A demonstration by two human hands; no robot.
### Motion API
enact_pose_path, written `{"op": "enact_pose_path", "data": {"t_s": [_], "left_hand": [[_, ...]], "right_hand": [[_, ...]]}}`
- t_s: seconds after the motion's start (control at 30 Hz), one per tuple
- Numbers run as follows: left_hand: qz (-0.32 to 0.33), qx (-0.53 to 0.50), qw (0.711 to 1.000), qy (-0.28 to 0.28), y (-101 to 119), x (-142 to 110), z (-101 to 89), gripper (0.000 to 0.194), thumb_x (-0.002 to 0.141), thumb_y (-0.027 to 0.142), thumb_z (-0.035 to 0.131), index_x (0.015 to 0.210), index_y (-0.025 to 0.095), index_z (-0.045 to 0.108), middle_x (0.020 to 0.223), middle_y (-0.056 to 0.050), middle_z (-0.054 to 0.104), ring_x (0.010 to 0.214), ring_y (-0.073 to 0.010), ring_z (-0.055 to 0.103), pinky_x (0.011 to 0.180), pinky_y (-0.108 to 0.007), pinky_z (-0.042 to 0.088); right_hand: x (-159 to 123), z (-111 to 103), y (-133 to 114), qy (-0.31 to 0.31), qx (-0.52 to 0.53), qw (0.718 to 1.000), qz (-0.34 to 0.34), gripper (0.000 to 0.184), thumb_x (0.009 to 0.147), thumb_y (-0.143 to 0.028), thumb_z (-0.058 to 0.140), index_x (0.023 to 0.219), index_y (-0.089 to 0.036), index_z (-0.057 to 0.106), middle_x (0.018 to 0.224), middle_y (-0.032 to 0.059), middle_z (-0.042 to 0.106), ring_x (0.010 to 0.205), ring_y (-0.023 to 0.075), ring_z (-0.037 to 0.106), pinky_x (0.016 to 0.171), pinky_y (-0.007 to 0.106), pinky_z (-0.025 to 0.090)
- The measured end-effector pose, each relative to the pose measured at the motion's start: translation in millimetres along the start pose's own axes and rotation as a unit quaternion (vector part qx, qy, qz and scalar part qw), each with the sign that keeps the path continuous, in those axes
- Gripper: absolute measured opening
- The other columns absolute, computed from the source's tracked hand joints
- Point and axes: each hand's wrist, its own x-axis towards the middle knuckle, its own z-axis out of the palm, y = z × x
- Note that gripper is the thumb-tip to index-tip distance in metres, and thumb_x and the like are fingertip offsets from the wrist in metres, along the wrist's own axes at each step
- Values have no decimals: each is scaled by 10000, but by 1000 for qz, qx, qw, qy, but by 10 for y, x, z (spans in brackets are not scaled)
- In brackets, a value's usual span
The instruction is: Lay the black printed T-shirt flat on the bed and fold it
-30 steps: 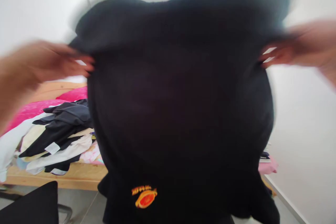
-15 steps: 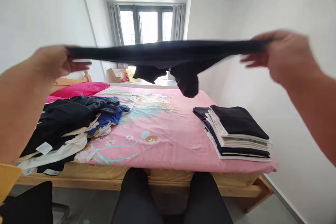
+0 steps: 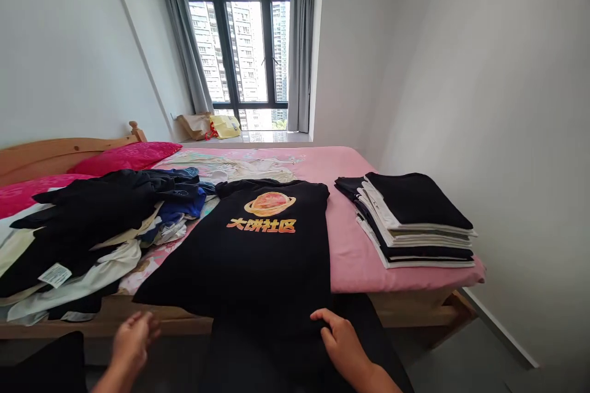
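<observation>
Since the earlier frame, the black T-shirt [image 3: 258, 264] has come down from being stretched in midair between both hands to lying print-up on the bed, and the hands have dropped near its lower end. The bed's pink sheet [image 3: 354, 282] lies under its upper part, while the lower part runs past the front edge towards the person's lap; that overhang could drag the shirt down or crease it if the legs shift. At left, the loose heap of clothes [image 3: 106, 202] is close beside the shirt, so a wide sweep could snag a sleeve or pull pieces in with it. At right, the folded stack [image 3: 415, 202] stands a little apart, its layers uneven; a knock from an elbow could make it slide. The right hand [image 3: 338, 338] is at the shirt's lower right, thumb and forefinger apart, with no cloth seen between them. The left hand [image 3: 131, 341] is off the cloth, fingers curled and blurred; whether the tips meet I cannot tell. Tugging from one side alone could skew the orange print [image 3: 270, 204].
</observation>
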Motion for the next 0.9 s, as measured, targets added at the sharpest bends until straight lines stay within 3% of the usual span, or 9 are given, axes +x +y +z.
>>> {"op": "enact_pose_path", "data": {"t_s": [0.07,0.13,0.2,0.27,0.33,0.4,0.57,0.73,0.9], "left_hand": [[-15,-25,997,-69,-319,-512,122,146,702,325,571,751,192,535,600,4,628,640,-245,667,596,-401,549],[74,-47,985,-152,-380,-1091,240,322,657,405,616,897,191,603,837,-54,694,844,-279,670,785,-441,534],[234,-33,943,-236,-193,-1644,347,392,697,397,617,1043,213,613,1096,-86,657,1047,-281,608,923,-456,477],[383,-17,875,-297,128,-2077,449,492,722,285,614,1207,239,551,1272,-95,567,1205,-270,502,988,-444,439],[485,5,819,-307,432,-2354,556,635,702,190,607,1318,248,460,1359,-94,492,1275,-274,424,1021,-466,408],[535,17,795,-286,619,-2497,669,671,695,114,559,1342,233,429,1336,-92,517,1255,-263,451,1025,-475,405],[544,-12,797,-263,626,-2575,841,583,671,33,455,1223,204,539,1084,-68,680,980,-194,644,888,-369,520],[523,-67,797,-295,523,-2543,740,491,644,24,448,1047,231,638,912,-38,720,823,-179,673,753,-299,559],[384,-77,843,-369,413,-2578,626,188,797,238,520,896,264,677,785,-34,707,697,-168,664,654,-237,552]], "right_hand": [[-76,57,12,12,29,1000,5,366,749,-150,395,984,-222,666,879,20,699,796,192,642,759,304,462],[-104,51,-50,25,43,999,-5,359,740,-143,415,979,-230,668,899,21,693,824,198,634,775,312,459],[-118,31,-154,44,42,998,-28,358,726,-125,434,967,-235,675,934,27,681,887,203,618,825,321,444],[-145,23,-272,63,33,996,-56,357,719,-107,445,958,-238,676,946,36,667,918,204,602,847,321,432],[-194,26,-378,74,27,994,-76,325,733,-107,442,928,-233,668,907,41,653,869,193,598,801,306,441],[-256,29,-449,75,27,993,-87,272,742,-111,440,874,-224,649,851,35,638,799,180,591,738,287,445],[-404,31,-469,48,41,994,-92,265,659,-63,443,794,-215,612,793,14,630,749,164,579,694,259,427],[-521,91,-422,1,89,992,-88,222,652,-71,464,749,-215,602,785,12,633,755,164,583,696,259,423],[-550,188,-339,1,246,969,-36,241,742,-247,570,980,-237,533,641,-45,525,561,115,493,557,236,403]]}}
